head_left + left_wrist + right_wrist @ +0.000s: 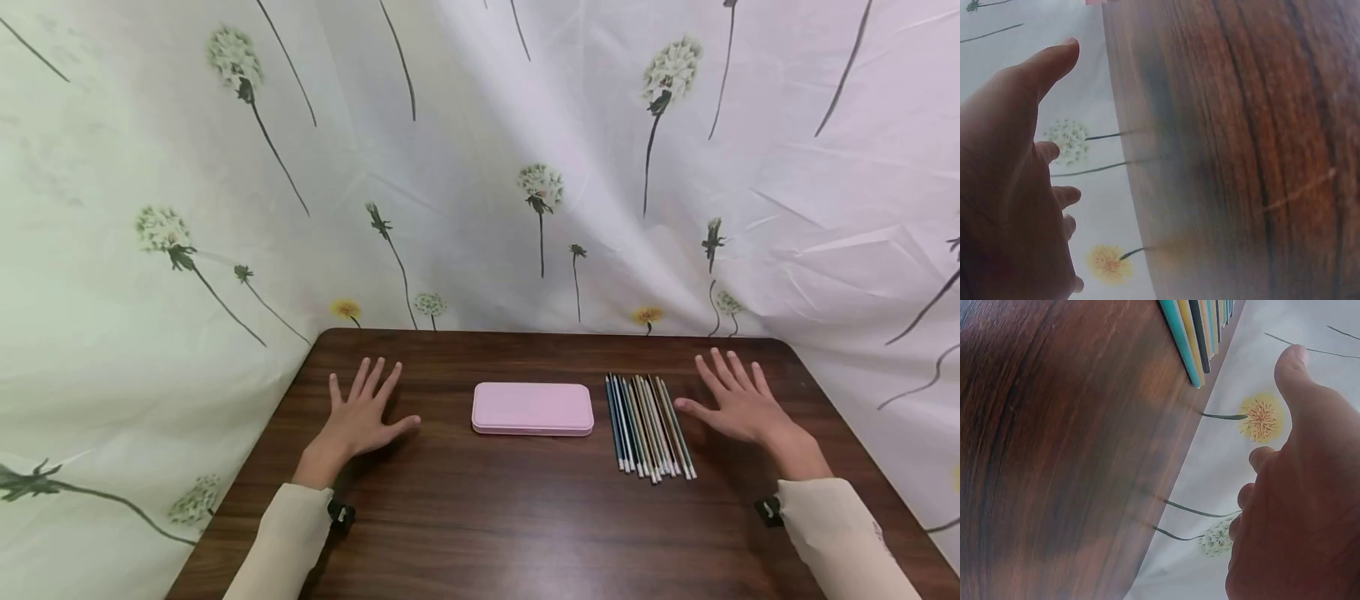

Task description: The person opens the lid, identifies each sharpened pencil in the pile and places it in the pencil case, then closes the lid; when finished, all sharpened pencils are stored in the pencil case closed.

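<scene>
My left hand (360, 421) is at the left side of the dark wooden table, fingers spread and straight, holding nothing. My right hand (742, 407) is spread the same way at the right side, its thumb close to a row of pencils (648, 425). The pencils lie side by side, pale ends toward me, in blue, green and tan tones; some also show at the top of the right wrist view. Between the hands lies a flat pink case (532, 408), its lid down, left of the pencils. Neither hand touches the case.
The table (480, 525) has rounded far corners and a brown wood-grain top. Behind it and at both sides hangs a white cloth (465, 167) printed with dandelions. Dark straps with small devices (341, 515) sit at both wrists, by the cream sleeves (281, 542).
</scene>
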Motion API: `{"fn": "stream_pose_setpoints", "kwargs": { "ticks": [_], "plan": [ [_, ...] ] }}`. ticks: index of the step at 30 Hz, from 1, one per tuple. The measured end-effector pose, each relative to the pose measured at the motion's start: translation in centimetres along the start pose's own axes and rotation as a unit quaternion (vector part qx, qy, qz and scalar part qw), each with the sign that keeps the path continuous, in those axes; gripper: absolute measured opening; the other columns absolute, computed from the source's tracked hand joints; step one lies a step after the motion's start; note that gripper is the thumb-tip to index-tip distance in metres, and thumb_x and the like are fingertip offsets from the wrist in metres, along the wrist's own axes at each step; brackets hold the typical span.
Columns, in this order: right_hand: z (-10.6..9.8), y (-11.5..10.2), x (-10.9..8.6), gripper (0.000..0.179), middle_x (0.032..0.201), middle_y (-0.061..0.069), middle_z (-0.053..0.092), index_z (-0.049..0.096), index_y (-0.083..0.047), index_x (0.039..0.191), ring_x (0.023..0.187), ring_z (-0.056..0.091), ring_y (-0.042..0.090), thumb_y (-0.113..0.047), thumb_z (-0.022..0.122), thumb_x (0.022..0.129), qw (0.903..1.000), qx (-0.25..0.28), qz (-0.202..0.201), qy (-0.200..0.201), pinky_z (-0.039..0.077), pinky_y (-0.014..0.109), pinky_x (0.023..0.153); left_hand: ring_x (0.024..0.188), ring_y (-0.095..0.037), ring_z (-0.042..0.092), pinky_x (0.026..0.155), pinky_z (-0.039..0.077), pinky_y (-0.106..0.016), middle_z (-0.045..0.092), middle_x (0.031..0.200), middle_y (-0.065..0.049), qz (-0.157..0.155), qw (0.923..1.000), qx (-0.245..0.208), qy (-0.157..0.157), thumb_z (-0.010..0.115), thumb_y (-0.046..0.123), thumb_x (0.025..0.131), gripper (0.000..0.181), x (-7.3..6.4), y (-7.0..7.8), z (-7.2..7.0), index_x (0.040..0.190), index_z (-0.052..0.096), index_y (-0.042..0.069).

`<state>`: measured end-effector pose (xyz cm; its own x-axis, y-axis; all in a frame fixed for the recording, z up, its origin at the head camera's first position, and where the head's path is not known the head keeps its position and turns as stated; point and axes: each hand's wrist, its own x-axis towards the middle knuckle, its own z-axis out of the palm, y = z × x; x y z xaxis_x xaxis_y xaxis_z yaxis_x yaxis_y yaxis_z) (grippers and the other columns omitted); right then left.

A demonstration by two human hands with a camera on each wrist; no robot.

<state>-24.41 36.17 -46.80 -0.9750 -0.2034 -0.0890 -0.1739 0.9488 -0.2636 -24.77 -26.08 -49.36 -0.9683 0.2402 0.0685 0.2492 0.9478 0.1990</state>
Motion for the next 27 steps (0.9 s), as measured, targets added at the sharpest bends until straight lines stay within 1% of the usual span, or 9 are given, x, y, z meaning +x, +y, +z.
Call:
{"fn": "stream_pose_setpoints", "kwargs": {
  "ticks": [3, 7, 11, 13, 16, 20, 23, 25, 27],
  "plan": [
    [0.0, -0.2, 0.1, 0.106, 0.175, 0.034, -0.004, 0.011, 0.0, 0.17, 0.161, -0.009, 0.056, -0.071, 0.052, 0.102, 1.0, -0.001, -0.001, 0.001, -0.015, 0.072, 0.125, 0.166, -0.045, 0.003, 0.119, -0.008, -0.084, 0.011, 0.179, -0.021, 0.006, 0.9999, -0.01, 0.005, 0.064, 0.072, 0.094, 0.106, 0.0, 0.1, 0.0, 0.173, 0.017, 0.018],
    [0.0, -0.5, 0.2, 0.106, 0.175, 0.034, -0.004, 0.011, 0.0, 0.17, 0.161, -0.008, 0.056, -0.069, 0.052, 0.102, 1.0, -0.002, -0.007, 0.002, -0.013, 0.072, 0.125, 0.166, -0.045, 0.004, 0.12, -0.006, -0.084, 0.011, 0.179, -0.021, 0.002, 1.0, -0.006, -0.001, 0.065, 0.07, 0.095, 0.105, 0.0, 0.5, -0.3, 0.173, 0.019, 0.017],
    [-0.3, -1.1, 0.2, 0.101, 0.175, 0.033, 0.0, 0.011, -0.001, 0.17, 0.162, -0.004, 0.054, -0.067, 0.051, 0.105, 0.9997, 0.003, -0.023, 0.011, -0.005, 0.073, 0.127, 0.166, -0.044, 0.008, 0.122, 0.002, -0.083, 0.015, 0.178, -0.02, 0.004, 1.0, 0.0, -0.004, 0.065, 0.068, 0.097, 0.102, 0.1, 1.1, -0.7, 0.172, 0.021, 0.016],
    [-0.5, -1.7, 0.2, 0.097, 0.175, 0.033, 0.006, 0.015, -0.001, 0.17, 0.163, 0.003, 0.053, -0.063, 0.053, 0.106, 0.9991, 0.011, -0.035, 0.022, 0.003, 0.073, 0.128, 0.165, -0.044, 0.013, 0.124, 0.008, -0.081, 0.02, 0.177, -0.021, 0.01, 0.9999, -0.004, -0.001, 0.066, 0.064, 0.098, 0.099, 0.1, 1.6, -0.9, 0.171, 0.023, 0.014],
    [-0.8, -3.0, 0.0, 0.09, 0.172, 0.032, 0.022, 0.023, -0.002, 0.169, 0.159, 0.021, 0.053, -0.059, 0.055, 0.107, 0.9979, 0.023, -0.048, 0.038, 0.02, 0.072, 0.126, 0.162, -0.043, 0.025, 0.124, 0.02, -0.077, 0.031, 0.174, -0.021, 0.023, 0.9997, -0.005, 0.0, 0.068, 0.058, 0.099, 0.094, 0.0, 2.4, -1.3, 0.169, 0.029, 0.01],
    [-1.2, -5.1, 0.0, 0.081, 0.161, 0.033, 0.045, 0.034, -0.005, 0.166, 0.145, 0.044, 0.056, -0.055, 0.059, 0.107, 0.997, 0.023, -0.054, 0.051, 0.04, 0.073, 0.112, 0.149, -0.045, 0.049, 0.117, 0.042, -0.068, 0.048, 0.163, -0.024, 0.046, 0.9989, -0.005, 0.007, 0.068, 0.053, 0.101, 0.085, -0.1, 3.9, -1.9, 0.166, 0.037, 0.007],
    [-1.2, -6.6, 0.3, 0.071, 0.152, 0.03, 0.057, 0.044, -0.006, 0.162, 0.138, 0.053, 0.054, -0.045, 0.064, 0.106, 0.9952, 0.022, -0.072, 0.062, 0.046, 0.072, 0.107, 0.137, -0.045, 0.06, 0.108, 0.052, -0.064, 0.056, 0.155, -0.025, 0.06, 0.998, -0.016, 0.015, 0.067, 0.05, 0.103, 0.077, 0.0, 5.2, -2.2, 0.163, 0.044, 0.008],
    [-1.1, -7.8, 0.5, 0.064, 0.149, 0.027, 0.061, 0.051, -0.005, 0.158, 0.136, 0.057, 0.052, -0.039, 0.067, 0.106, 0.9932, 0.023, -0.091, 0.069, 0.047, 0.07, 0.107, 0.136, -0.043, 0.062, 0.105, 0.054, -0.062, 0.059, 0.153, -0.023, 0.064, 0.9974, -0.029, 0.017, 0.066, 0.048, 0.103, 0.071, 0.2, 6.0, -2.1, 0.16, 0.049, 0.008],
    [-0.7, -8.8, 0.8, 0.057, 0.147, 0.024, 0.064, 0.056, -0.005, 0.153, 0.135, 0.06, 0.048, -0.033, 0.069, 0.105, 0.9903, 0.028, -0.111, 0.078, 0.049, 0.067, 0.107, 0.137, -0.041, 0.061, 0.106, 0.054, -0.061, 0.06, 0.152, -0.021, 0.067, 0.9966, -0.043, 0.02, 0.066, 0.046, 0.104, 0.066, 0.4, 7.0, -1.9, 0.157, 0.053, 0.009]
  ]
}}
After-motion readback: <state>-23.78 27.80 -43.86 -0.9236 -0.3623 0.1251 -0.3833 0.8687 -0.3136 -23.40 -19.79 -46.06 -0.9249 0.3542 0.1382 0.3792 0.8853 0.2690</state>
